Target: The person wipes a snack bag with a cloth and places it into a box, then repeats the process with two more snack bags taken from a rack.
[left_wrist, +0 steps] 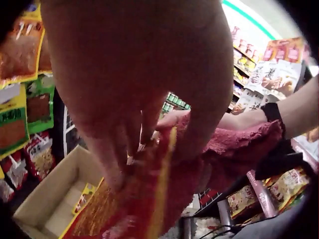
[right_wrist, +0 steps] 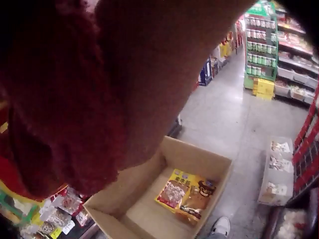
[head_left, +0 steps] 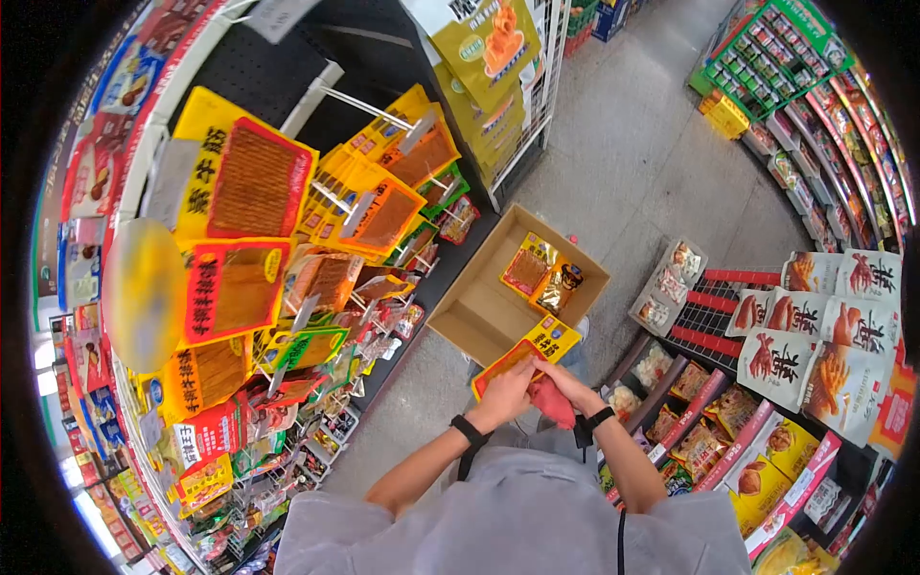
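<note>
My left hand [head_left: 504, 395] grips a flat yellow-and-red snack packet [head_left: 554, 339] in front of my body. Dark brown strips show through the packet's window in the left wrist view. Bunched in my right hand [head_left: 569, 385] is a pinkish-red cloth [head_left: 552, 402], held against the packet's near end, close beside the left hand. Past the hands stands an open cardboard box [head_left: 467, 305]. Inside it lie a yellow packet [right_wrist: 174, 191] and a gold-and-black packet [right_wrist: 198, 203], side by side at one end. The cloth and palm fill much of the right wrist view.
A rack of hanging snack packets [head_left: 259, 182] rises at the left, its hooks jutting toward the box. To the right are low bins of packets [head_left: 700, 446] and white pouches [head_left: 776, 359]. Grey floor [head_left: 613, 144] runs beyond the box; a shoe [right_wrist: 221, 225] is beside it.
</note>
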The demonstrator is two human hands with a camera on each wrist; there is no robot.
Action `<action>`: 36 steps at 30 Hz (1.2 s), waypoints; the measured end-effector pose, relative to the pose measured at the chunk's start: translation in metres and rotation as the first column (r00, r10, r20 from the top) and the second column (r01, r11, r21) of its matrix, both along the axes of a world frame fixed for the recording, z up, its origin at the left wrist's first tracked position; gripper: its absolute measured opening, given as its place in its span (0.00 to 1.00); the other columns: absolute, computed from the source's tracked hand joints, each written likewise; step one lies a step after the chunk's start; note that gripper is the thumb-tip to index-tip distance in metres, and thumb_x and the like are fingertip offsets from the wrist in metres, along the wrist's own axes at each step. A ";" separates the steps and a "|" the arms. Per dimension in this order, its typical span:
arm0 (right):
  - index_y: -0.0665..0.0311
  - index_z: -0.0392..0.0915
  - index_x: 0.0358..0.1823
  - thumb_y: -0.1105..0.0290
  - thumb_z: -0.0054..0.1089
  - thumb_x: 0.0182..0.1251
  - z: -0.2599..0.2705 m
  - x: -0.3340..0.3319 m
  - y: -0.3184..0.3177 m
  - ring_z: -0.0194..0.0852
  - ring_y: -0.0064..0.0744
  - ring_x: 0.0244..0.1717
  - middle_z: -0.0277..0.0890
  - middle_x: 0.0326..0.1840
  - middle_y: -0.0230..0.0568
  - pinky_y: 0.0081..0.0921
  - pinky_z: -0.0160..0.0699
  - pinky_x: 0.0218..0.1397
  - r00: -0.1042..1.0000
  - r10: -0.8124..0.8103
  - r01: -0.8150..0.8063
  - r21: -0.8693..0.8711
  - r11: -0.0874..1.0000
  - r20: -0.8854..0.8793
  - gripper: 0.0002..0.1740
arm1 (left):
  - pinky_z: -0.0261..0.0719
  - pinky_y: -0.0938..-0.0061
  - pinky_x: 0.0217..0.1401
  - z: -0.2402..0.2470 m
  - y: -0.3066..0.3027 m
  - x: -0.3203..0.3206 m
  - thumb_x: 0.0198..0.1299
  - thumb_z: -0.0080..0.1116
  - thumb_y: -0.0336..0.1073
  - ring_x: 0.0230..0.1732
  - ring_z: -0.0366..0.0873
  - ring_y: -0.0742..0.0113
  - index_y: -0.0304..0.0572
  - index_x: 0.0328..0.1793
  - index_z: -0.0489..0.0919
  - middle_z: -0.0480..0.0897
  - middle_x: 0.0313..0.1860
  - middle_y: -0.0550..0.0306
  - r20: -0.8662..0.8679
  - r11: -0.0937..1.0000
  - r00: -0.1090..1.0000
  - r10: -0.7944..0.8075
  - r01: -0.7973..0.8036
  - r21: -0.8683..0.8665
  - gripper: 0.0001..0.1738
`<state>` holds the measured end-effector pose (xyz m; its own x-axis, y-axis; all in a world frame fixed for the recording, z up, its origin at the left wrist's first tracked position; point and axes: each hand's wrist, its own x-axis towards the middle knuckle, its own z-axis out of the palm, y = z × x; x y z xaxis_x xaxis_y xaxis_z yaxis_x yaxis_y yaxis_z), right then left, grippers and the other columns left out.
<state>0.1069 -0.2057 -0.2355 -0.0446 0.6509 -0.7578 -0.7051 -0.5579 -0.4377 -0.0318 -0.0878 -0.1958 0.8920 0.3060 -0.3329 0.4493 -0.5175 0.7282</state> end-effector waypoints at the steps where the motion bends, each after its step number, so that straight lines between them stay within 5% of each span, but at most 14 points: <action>1: 0.66 0.74 0.66 0.51 0.53 0.76 -0.011 0.006 -0.007 0.75 0.27 0.61 0.76 0.65 0.40 0.26 0.71 0.66 0.999 0.035 -0.034 -0.056 0.998 0.020 0.28 | 0.79 0.55 0.64 -0.002 -0.002 0.000 0.54 0.61 0.30 0.64 0.76 0.38 0.32 0.74 0.67 0.75 0.69 0.35 -0.017 1.000 1.000 0.001 -0.001 0.001 0.38; 4: 0.68 0.73 0.67 0.60 0.52 0.76 -0.047 0.004 -0.029 0.74 0.31 0.62 0.77 0.65 0.40 0.28 0.71 0.67 0.985 0.004 -0.002 -0.012 1.000 0.174 0.25 | 0.76 0.59 0.69 -0.035 0.002 -0.003 0.54 0.66 0.32 0.67 0.76 0.42 0.32 0.75 0.66 0.75 0.69 0.37 -0.023 0.983 1.000 -0.018 0.014 -0.185 0.41; 7: 0.68 0.71 0.68 0.64 0.55 0.74 -0.077 0.004 -0.045 0.73 0.36 0.66 0.77 0.66 0.41 0.32 0.70 0.69 0.931 0.073 -0.103 0.064 0.993 0.357 0.25 | 0.70 0.61 0.74 -0.085 0.021 -0.004 0.52 0.67 0.31 0.71 0.73 0.46 0.33 0.77 0.64 0.73 0.71 0.36 -0.195 0.799 0.969 0.154 -0.239 -0.551 0.43; 9: 0.68 0.71 0.68 0.64 0.59 0.71 -0.101 0.005 -0.051 0.73 0.40 0.68 0.77 0.66 0.43 0.35 0.69 0.71 0.853 0.091 -0.165 0.100 0.981 0.515 0.26 | 0.68 0.62 0.75 -0.113 0.044 0.000 0.49 0.68 0.30 0.72 0.72 0.48 0.34 0.78 0.62 0.74 0.70 0.36 -0.177 0.862 0.976 0.128 -0.198 -0.467 0.47; 13: 0.68 0.69 0.69 0.64 0.64 0.68 -0.136 0.012 -0.048 0.72 0.41 0.68 0.76 0.68 0.44 0.35 0.68 0.71 0.843 0.280 -0.345 0.061 0.937 0.459 0.30 | 0.67 0.64 0.76 -0.177 0.078 -0.006 0.44 0.71 0.28 0.73 0.71 0.50 0.35 0.79 0.60 0.75 0.68 0.39 -0.136 0.958 0.987 0.090 -0.123 -0.260 0.52; 16: 0.67 0.72 0.66 0.66 0.66 0.70 -0.147 0.014 -0.041 0.77 0.33 0.61 0.80 0.63 0.39 0.32 0.75 0.65 0.884 0.102 -0.182 0.136 0.974 0.457 0.27 | 0.68 0.65 0.74 -0.205 0.103 -0.002 0.41 0.72 0.27 0.71 0.72 0.51 0.37 0.80 0.58 0.76 0.68 0.40 -0.186 0.894 0.982 -0.015 -0.070 -0.443 0.55; 17: 0.69 0.72 0.66 0.65 0.66 0.70 -0.152 0.014 -0.036 0.77 0.33 0.59 0.80 0.60 0.41 0.31 0.75 0.63 0.931 -0.018 -0.056 0.193 0.980 0.365 0.27 | 0.73 0.67 0.69 -0.210 0.115 0.002 0.48 0.77 0.33 0.64 0.77 0.61 0.37 0.78 0.63 0.80 0.65 0.46 -0.355 0.825 0.927 -0.119 -0.107 -0.555 0.51; 20: 0.70 0.74 0.63 0.65 0.63 0.72 -0.159 0.030 -0.031 0.81 0.29 0.51 0.84 0.53 0.38 0.27 0.78 0.56 0.968 -0.109 0.116 -0.014 0.993 0.226 0.23 | 0.75 0.69 0.67 -0.254 0.120 -0.003 0.57 0.73 0.34 0.60 0.78 0.67 0.36 0.75 0.68 0.82 0.62 0.51 -0.340 0.603 0.927 -0.158 -0.182 -0.777 0.40; 21: 0.69 0.79 0.57 0.64 0.62 0.74 -0.165 0.039 -0.033 0.82 0.23 0.46 0.85 0.47 0.35 0.24 0.79 0.51 0.985 -0.039 0.063 -0.141 0.988 0.169 0.18 | 0.75 0.70 0.67 -0.257 0.127 0.004 0.64 0.68 0.34 0.60 0.77 0.70 0.35 0.72 0.72 0.81 0.63 0.56 -0.349 0.592 0.912 -0.215 -0.163 -0.790 0.31; 24: 0.69 0.82 0.53 0.62 0.61 0.75 -0.196 0.057 -0.055 0.81 0.22 0.47 0.85 0.47 0.36 0.23 0.79 0.52 0.906 0.003 0.054 -0.123 0.991 0.424 0.16 | 0.76 0.70 0.64 -0.314 0.122 -0.001 0.62 0.66 0.30 0.58 0.78 0.70 0.34 0.70 0.73 0.82 0.58 0.57 -0.330 0.527 0.935 -0.133 -0.216 -0.822 0.29; 28: 0.71 0.82 0.56 0.64 0.57 0.77 -0.213 0.074 -0.098 0.80 0.23 0.52 0.85 0.52 0.36 0.23 0.77 0.59 0.989 -0.133 0.144 -0.290 0.946 0.057 0.17 | 0.76 0.69 0.65 -0.394 0.129 0.010 0.63 0.63 0.27 0.59 0.77 0.70 0.33 0.69 0.73 0.81 0.60 0.58 -0.418 0.541 0.896 0.150 -0.428 -0.724 0.27; 31: 0.72 0.82 0.57 0.67 0.56 0.77 -0.216 0.080 -0.125 0.80 0.24 0.55 0.85 0.54 0.37 0.23 0.75 0.63 0.981 -0.188 0.162 -0.320 0.933 -0.054 0.17 | 0.76 0.67 0.65 -0.459 0.138 0.022 0.64 0.59 0.25 0.60 0.79 0.64 0.34 0.68 0.73 0.82 0.60 0.54 -0.361 0.667 0.855 0.372 -0.517 -0.538 0.25; 34: 0.71 0.82 0.57 0.69 0.55 0.77 -0.211 0.095 -0.130 0.79 0.25 0.56 0.84 0.55 0.38 0.24 0.73 0.64 0.988 -0.035 0.072 -0.258 0.964 0.147 0.16 | 0.76 0.65 0.64 -0.530 0.152 0.040 0.64 0.55 0.25 0.61 0.81 0.55 0.40 0.68 0.73 0.84 0.58 0.48 -0.275 0.846 0.901 0.335 -0.416 -0.334 0.25; 36: 0.72 0.82 0.56 0.72 0.54 0.75 -0.206 0.102 -0.128 0.78 0.28 0.58 0.83 0.56 0.40 0.26 0.72 0.66 0.981 -0.030 0.084 -0.283 0.955 0.189 0.15 | 0.76 0.62 0.64 -0.545 0.158 0.068 0.63 0.54 0.26 0.60 0.81 0.50 0.44 0.70 0.72 0.85 0.56 0.45 -0.323 0.861 0.881 0.345 -0.434 -0.264 0.26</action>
<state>0.2090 -0.3336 -0.4412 0.1417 0.4004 -0.9053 -0.6637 -0.6402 -0.3870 0.0362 0.0706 -0.7408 0.5907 0.4473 -0.6716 0.7569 -0.0186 0.6533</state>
